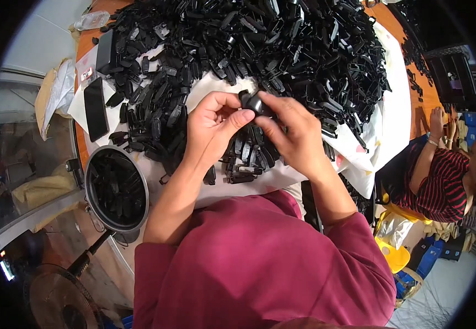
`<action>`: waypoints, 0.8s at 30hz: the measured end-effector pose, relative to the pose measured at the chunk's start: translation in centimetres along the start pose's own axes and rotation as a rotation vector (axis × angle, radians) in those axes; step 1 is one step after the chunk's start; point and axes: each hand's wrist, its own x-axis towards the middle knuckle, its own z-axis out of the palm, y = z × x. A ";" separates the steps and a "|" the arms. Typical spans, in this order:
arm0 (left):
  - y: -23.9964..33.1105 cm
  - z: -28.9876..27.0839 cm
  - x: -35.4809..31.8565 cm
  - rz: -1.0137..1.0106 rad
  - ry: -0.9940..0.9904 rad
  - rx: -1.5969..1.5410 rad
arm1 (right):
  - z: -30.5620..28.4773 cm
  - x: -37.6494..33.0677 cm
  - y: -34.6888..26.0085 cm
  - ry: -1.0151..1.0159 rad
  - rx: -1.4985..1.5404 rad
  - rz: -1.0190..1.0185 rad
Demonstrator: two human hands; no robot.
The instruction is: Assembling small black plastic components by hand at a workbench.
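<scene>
Both of my hands meet over the table on one small black plastic part (253, 102). My left hand (211, 123) pinches it with thumb and fingers from the left. My right hand (293, 131) grips it from the right. A huge heap of similar black plastic parts (282, 44) covers the white cloth (394, 104) just beyond my hands. More loose black parts (246, 159) lie under my wrists.
A round metal pot (91, 170) holding black parts stands at the table's left edge. A dark phone (95, 108) lies on the left of the cloth. A person in a striped top (441, 183) sits at the right. A fan (57, 299) stands low left.
</scene>
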 end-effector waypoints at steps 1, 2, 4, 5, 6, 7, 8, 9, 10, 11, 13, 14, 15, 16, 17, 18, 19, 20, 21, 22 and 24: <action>0.2 0.2 -0.2 0.001 0.002 0.001 | -0.2 0.1 0.1 -0.001 0.002 -0.002; 0.6 0.6 -0.3 0.025 0.031 -0.013 | -0.4 0.3 0.3 0.011 -0.069 -0.107; 0.9 0.6 -0.7 0.048 0.065 -0.023 | -1.1 0.5 0.2 0.040 -0.162 -0.193; 1.1 0.4 -0.7 0.022 0.027 -0.020 | -1.6 0.2 0.4 0.030 -0.174 -0.100; 1.2 0.2 -0.7 -0.005 -0.010 -0.017 | -1.6 0.0 0.4 0.026 0.074 0.028; 1.2 0.0 -0.8 -0.006 -0.008 -0.017 | -1.6 -0.2 0.5 0.021 0.322 0.157; 1.2 -0.1 -1.0 0.012 -0.029 0.009 | -1.7 -0.2 0.1 -0.037 0.436 0.264; 1.2 -0.2 -1.1 0.030 -0.050 0.035 | -1.7 -0.3 0.3 -0.036 0.436 0.263; 1.3 -0.1 -1.1 0.030 -0.050 0.036 | -1.6 -0.4 0.6 -0.082 0.484 0.169; 1.4 0.0 -1.0 0.054 -0.048 0.048 | -1.5 -0.5 1.0 -0.129 0.532 0.075; 1.5 0.2 -0.9 0.076 -0.049 0.059 | -1.1 -0.8 1.5 -0.116 0.597 0.053; 1.6 0.2 -1.0 0.070 -0.045 0.084 | -0.8 -0.9 1.4 -0.076 0.457 -0.023; 1.6 0.2 -1.0 0.065 -0.043 0.109 | -0.6 -0.7 1.0 -0.035 0.315 -0.097; 1.6 0.1 -1.1 0.064 -0.042 0.110 | -0.5 -0.3 0.1 0.102 0.200 -0.200; 1.5 0.1 -1.2 0.069 -0.038 0.131 | -0.9 0.0 0.0 0.101 0.199 -0.201; 1.5 0.1 -1.2 0.074 -0.033 0.153 | -1.4 0.4 0.0 0.040 0.134 -0.257; 1.6 0.1 -1.2 0.075 -0.032 0.152 | -1.6 0.6 0.1 -0.021 0.069 -0.313; 1.7 0.1 -1.3 0.063 -0.027 0.161 | -1.5 0.6 -0.3 0.014 0.083 -0.276; 1.8 0.1 -1.3 0.051 -0.021 0.170 | -1.7 0.5 -0.4 0.013 0.085 -0.278; 1.9 0.1 -1.4 0.053 -0.018 0.172 | -1.9 0.5 -0.4 -0.012 0.059 -0.280; 1.6 -0.4 -1.5 0.149 -0.034 0.340 | -1.8 0.3 -0.2 -0.038 0.033 -0.278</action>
